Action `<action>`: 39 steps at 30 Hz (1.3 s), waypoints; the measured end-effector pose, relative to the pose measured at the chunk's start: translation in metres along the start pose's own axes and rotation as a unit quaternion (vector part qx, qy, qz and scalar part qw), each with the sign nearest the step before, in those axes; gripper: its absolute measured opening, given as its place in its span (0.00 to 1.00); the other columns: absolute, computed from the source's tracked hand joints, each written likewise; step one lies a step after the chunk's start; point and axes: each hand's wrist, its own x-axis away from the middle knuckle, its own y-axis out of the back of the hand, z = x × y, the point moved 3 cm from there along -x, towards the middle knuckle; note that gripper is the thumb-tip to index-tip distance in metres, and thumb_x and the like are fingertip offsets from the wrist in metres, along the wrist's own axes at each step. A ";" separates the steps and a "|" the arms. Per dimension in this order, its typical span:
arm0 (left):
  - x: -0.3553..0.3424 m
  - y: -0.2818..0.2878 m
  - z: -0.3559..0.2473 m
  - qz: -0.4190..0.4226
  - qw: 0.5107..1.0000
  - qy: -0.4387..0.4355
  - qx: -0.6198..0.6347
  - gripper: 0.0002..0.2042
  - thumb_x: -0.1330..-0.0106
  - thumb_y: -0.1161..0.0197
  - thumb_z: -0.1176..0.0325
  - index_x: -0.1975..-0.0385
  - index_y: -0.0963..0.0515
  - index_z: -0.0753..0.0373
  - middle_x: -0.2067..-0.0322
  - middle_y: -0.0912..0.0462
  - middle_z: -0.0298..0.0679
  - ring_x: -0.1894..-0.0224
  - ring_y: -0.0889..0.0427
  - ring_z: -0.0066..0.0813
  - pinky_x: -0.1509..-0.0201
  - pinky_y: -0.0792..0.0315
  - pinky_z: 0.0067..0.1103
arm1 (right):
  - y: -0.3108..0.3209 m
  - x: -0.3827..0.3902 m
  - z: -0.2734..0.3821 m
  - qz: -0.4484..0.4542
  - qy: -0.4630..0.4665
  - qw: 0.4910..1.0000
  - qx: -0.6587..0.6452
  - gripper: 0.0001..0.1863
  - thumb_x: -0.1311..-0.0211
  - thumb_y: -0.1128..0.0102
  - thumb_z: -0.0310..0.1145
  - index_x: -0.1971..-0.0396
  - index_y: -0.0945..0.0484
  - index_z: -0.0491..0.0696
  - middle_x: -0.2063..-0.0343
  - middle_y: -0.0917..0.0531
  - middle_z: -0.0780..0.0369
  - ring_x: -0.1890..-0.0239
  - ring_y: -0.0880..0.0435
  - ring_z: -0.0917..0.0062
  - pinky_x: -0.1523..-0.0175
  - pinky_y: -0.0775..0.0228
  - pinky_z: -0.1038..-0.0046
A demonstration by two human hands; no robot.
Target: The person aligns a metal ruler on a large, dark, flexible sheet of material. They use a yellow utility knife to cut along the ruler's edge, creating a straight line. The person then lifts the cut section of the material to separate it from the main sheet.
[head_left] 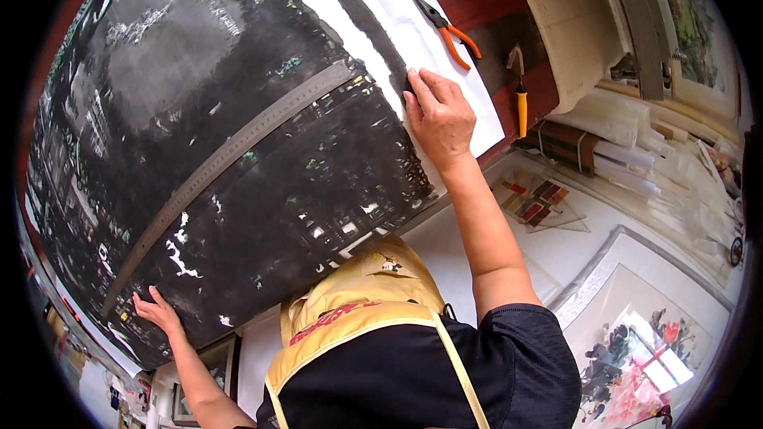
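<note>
A large dark painting (262,214), mottled black and grey with white patches and green flecks, covers much of the view. A long metal ruler (222,159) crosses it. My left hand (159,310) rests open on its near left part, fingers spread, just right of the ruler's lower end. My right hand (437,119) presses loosely on the right white margin, fingers out and holding nothing visible. Beyond it, orange-handled pliers (453,40) lie on a white sheet (477,99), and a yellow-handled hook-shaped tool (522,111) lies on the red-brown tabletop (539,71).
My yellow apron (350,278) meets the table's near edge. Rolled papers (624,159) and small colour samples (532,202) sit to the right on lower surfaces. A framed flower picture (616,342) stands at lower right, another framed landscape (691,16) at upper right.
</note>
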 end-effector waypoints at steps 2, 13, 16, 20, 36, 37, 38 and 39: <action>0.000 0.000 -0.001 0.000 1.000 -0.001 0.001 0.35 0.22 0.41 0.50 0.30 0.39 0.75 0.32 0.35 0.61 0.29 0.38 0.55 0.24 0.42 0.42 | 0.000 0.000 0.001 -0.001 0.004 1.000 0.004 0.18 0.42 0.28 0.33 0.50 0.13 0.51 0.53 0.13 0.65 0.52 0.14 0.72 0.51 0.18 0.71; 0.002 -0.003 -0.003 -0.007 1.000 -0.009 0.001 0.35 0.22 0.41 0.49 0.30 0.38 0.76 0.32 0.35 0.61 0.30 0.38 0.55 0.24 0.42 0.42 | 0.000 -0.001 0.000 0.004 -0.004 1.000 0.007 0.18 0.42 0.28 0.34 0.50 0.13 0.51 0.54 0.12 0.65 0.52 0.13 0.71 0.52 0.17 0.70; 0.002 -0.003 -0.002 -0.012 1.000 -0.008 -0.001 0.35 0.23 0.41 0.50 0.30 0.38 0.75 0.33 0.34 0.62 0.30 0.37 0.56 0.25 0.42 0.43 | 0.001 -0.003 0.005 0.017 -0.010 1.000 0.006 0.20 0.42 0.27 0.37 0.49 0.13 0.49 0.53 0.13 0.64 0.51 0.14 0.70 0.50 0.18 0.69; 0.005 -0.004 0.002 -0.034 0.999 -0.028 -0.015 0.35 0.24 0.38 0.51 0.31 0.36 0.75 0.34 0.32 0.61 0.31 0.35 0.58 0.26 0.40 0.43 | -0.001 -0.002 0.010 0.027 -0.008 0.999 0.015 0.27 0.43 0.25 0.46 0.46 0.17 0.47 0.51 0.15 0.60 0.50 0.15 0.65 0.48 0.19 0.66; 0.010 0.020 -0.052 -0.066 0.997 0.008 0.045 0.41 0.33 0.31 0.45 0.32 0.35 0.72 0.35 0.34 0.61 0.30 0.36 0.61 0.26 0.40 0.47 | -0.013 0.005 0.036 0.176 -0.030 0.970 0.165 0.44 0.38 0.38 0.69 0.24 0.36 0.69 0.38 0.24 0.51 0.45 0.15 0.55 0.52 0.17 0.57; 0.011 0.022 -0.054 -0.065 0.997 0.013 0.046 0.41 0.33 0.31 0.44 0.32 0.35 0.72 0.35 0.34 0.61 0.30 0.36 0.61 0.26 0.40 0.47 | -0.015 0.006 0.036 0.178 -0.031 0.969 0.166 0.43 0.37 0.39 0.68 0.24 0.37 0.70 0.38 0.24 0.51 0.46 0.15 0.55 0.52 0.17 0.57; 0.010 0.022 -0.057 -0.065 0.997 0.017 0.049 0.42 0.33 0.31 0.43 0.32 0.35 0.72 0.35 0.35 0.61 0.29 0.36 0.61 0.26 0.40 0.48 | -0.016 0.007 0.034 0.180 -0.034 0.968 0.170 0.43 0.36 0.39 0.68 0.23 0.37 0.71 0.38 0.24 0.52 0.46 0.15 0.55 0.52 0.17 0.57; 0.009 0.022 -0.060 -0.065 0.997 0.021 0.044 0.43 0.34 0.31 0.42 0.31 0.36 0.71 0.35 0.35 0.61 0.30 0.36 0.62 0.26 0.40 0.48 | -0.017 0.008 0.031 0.178 -0.034 0.970 0.160 0.42 0.35 0.40 0.68 0.23 0.39 0.72 0.37 0.25 0.51 0.46 0.15 0.53 0.52 0.17 0.56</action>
